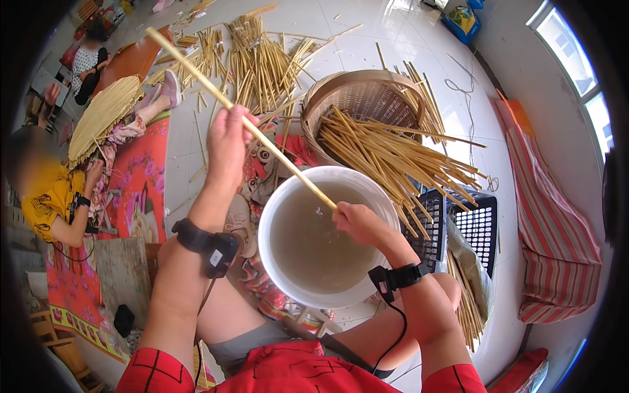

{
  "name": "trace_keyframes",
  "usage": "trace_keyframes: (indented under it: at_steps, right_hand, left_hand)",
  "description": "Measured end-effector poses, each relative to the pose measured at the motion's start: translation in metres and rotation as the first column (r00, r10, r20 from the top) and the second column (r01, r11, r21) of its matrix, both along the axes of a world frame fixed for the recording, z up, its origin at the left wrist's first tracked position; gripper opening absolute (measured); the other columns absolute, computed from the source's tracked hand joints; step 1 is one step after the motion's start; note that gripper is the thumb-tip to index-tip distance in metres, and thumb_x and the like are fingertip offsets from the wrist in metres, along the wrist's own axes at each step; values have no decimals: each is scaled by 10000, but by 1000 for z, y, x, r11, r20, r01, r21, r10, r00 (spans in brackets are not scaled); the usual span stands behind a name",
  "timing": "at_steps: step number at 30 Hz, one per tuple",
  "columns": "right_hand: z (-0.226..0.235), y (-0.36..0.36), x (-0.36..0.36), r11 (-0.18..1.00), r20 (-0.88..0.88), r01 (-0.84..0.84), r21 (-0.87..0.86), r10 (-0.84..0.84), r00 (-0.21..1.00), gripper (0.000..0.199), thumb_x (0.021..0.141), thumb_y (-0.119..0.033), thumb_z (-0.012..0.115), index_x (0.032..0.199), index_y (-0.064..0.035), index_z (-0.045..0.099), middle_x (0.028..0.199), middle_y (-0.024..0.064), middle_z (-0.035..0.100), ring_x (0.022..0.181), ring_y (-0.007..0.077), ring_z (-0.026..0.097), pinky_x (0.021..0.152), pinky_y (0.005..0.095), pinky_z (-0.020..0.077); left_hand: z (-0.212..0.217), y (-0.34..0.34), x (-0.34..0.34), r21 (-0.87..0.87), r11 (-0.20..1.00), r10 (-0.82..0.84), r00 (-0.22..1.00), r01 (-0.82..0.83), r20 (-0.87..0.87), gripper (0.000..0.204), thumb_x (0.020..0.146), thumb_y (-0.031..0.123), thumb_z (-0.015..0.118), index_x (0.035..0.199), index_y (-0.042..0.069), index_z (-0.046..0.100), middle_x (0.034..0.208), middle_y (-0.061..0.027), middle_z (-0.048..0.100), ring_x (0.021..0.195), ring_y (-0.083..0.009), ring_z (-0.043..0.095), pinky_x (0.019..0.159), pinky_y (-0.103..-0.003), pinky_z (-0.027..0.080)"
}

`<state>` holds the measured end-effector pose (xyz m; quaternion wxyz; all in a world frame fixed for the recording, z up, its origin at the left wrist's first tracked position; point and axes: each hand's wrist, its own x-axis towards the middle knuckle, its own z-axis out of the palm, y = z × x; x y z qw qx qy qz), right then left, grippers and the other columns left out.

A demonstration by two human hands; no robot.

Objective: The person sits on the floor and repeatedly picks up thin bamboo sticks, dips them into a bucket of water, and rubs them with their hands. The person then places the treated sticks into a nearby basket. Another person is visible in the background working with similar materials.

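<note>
A long pale-yellow stalk [190, 68], like a reed or peeled cane, slants from upper left to lower right across my two hands. My left hand [227, 143] is closed round its middle. At its lower end, my right hand [362, 224] pinches it above the bucket. The white bucket [264, 239] stands between my knees, with cloudy greyish water [318, 252] inside. Beyond it to the right, a woven basket [375, 77] lies tipped toward me, and a heap of similar stalks [386, 150] spills out of its mouth.
A black plastic crate [481, 229] stands right of the bucket, with more stalks beside it. Bundled stalks [255, 59] lie on the far tiled floor. At left, another person in yellow [49, 206] holds a round woven mat [105, 118]. A striped cloth [550, 242] hangs at right.
</note>
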<state>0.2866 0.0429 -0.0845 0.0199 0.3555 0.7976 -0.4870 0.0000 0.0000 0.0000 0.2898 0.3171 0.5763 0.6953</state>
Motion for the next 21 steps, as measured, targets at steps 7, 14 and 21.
trace_keyframes:
  at_steps: [7,14,21]
  right_hand:
    - [0,13,19,988,161,117,100,-133,978,283,938,-293,531,1090,-60,586,911,232,640,899,400,627,770,457,498]
    - [29,0,-5,978,-297,185,99,-148,943,591,920,-248,623,1437,-141,357,1370,143,461,1073,273,600,812,395,522]
    - [57,15,-17,793,-565,240,-561,-578,589,502,985,-268,529,1406,-46,370,1134,84,606,873,129,580,697,243,481]
  left_hand:
    - [0,-6,-30,120,969,188,961,-215,202,203,998,221,487,980,33,558,859,-73,647,644,-70,497,629,-214,429]
    - [-9,-2,-1,171,985,-58,857,-36,512,221,974,212,544,1061,11,574,1071,-154,632,880,-169,610,830,-272,518]
    - [-13,7,85,247,924,-383,681,293,624,229,995,218,504,1087,29,593,1049,-123,652,914,-172,652,848,-288,549]
